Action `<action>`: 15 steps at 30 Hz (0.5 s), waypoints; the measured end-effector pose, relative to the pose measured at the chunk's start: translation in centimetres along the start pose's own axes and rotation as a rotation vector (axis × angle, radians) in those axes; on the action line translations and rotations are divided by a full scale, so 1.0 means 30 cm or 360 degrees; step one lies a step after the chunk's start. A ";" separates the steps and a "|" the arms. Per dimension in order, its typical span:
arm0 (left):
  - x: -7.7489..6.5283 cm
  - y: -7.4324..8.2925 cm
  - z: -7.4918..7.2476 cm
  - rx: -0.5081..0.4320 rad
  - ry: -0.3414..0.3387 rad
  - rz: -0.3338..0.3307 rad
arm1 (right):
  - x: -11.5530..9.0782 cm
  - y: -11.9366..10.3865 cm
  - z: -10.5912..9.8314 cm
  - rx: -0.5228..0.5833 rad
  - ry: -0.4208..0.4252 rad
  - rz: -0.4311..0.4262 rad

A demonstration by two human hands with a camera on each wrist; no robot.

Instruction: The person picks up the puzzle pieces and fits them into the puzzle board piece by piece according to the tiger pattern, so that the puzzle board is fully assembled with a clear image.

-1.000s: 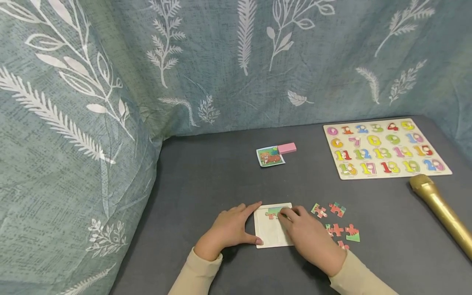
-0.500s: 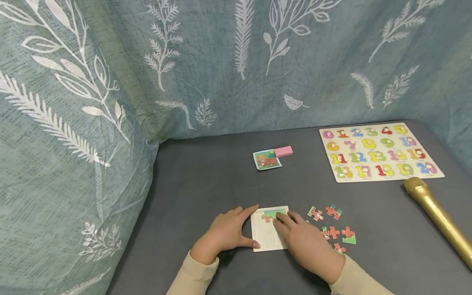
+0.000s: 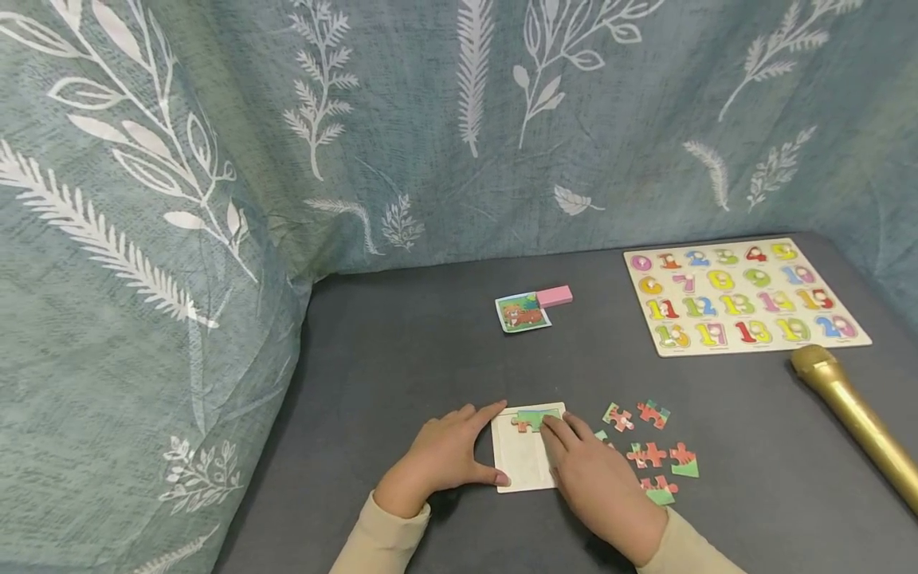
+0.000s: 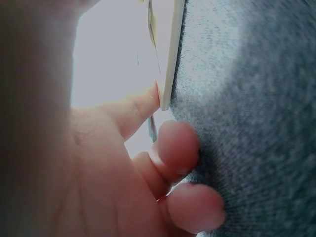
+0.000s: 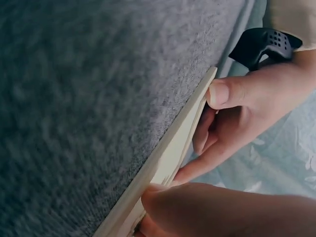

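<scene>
A small cream puzzle tray (image 3: 519, 466) lies on the dark table, with joined green and orange jigsaw pieces (image 3: 532, 418) along its far edge. My left hand (image 3: 445, 454) holds the tray's left side, thumb at the near corner and index finger at the far one. Over the tray's right edge, my right hand (image 3: 598, 482) rests its extended fingertips beside the joined pieces. Its thumb (image 5: 173, 197) touches the tray's edge in the right wrist view. In the left wrist view, a finger (image 4: 140, 106) meets the tray's corner (image 4: 167, 94).
Several loose jigsaw pieces (image 3: 647, 455) lie right of the right hand. Farther back are a tiger picture card (image 3: 522, 312) and a pink block (image 3: 555, 296). A number puzzle board (image 3: 861, 339) and a gold microphone (image 3: 853, 406) sit at right. A patterned curtain (image 3: 430, 159) hangs behind.
My right fingers have gone from a bent pinch at the joined pieces to lying straighter, drawn back toward the tray's right edge. More of the green piece shows. The left hand keeps its hold.
</scene>
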State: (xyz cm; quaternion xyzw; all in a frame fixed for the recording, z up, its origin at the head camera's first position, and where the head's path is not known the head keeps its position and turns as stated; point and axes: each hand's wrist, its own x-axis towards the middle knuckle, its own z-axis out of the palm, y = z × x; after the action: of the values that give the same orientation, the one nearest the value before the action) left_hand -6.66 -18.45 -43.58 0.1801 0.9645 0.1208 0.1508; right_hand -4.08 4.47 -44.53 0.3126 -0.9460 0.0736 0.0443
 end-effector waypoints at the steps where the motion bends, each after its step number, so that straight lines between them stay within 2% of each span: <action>1: -0.001 0.001 0.003 0.0000 -0.0004 0.0000 | -0.003 0.001 0.003 -0.0007 -0.0001 0.0004; 7: -0.007 0.006 0.021 0.0012 -0.0011 -0.0005 | -0.019 0.045 -0.013 0.0025 0.0050 -0.0072; 12: -0.002 0.005 0.019 0.0007 -0.0004 0.0006 | -0.025 0.113 -0.066 0.0055 0.0154 -0.0031; 15: 0.000 0.002 0.007 0.0011 0.0008 -0.0004 | -0.008 0.111 -0.070 0.0086 0.0155 -0.0126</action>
State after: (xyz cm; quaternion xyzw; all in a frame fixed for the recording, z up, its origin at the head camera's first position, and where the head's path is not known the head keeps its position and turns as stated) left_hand -6.57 -18.35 -43.76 0.1792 0.9655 0.1177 0.1477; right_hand -5.81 7.61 -42.85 0.3469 -0.9273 0.1124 0.0846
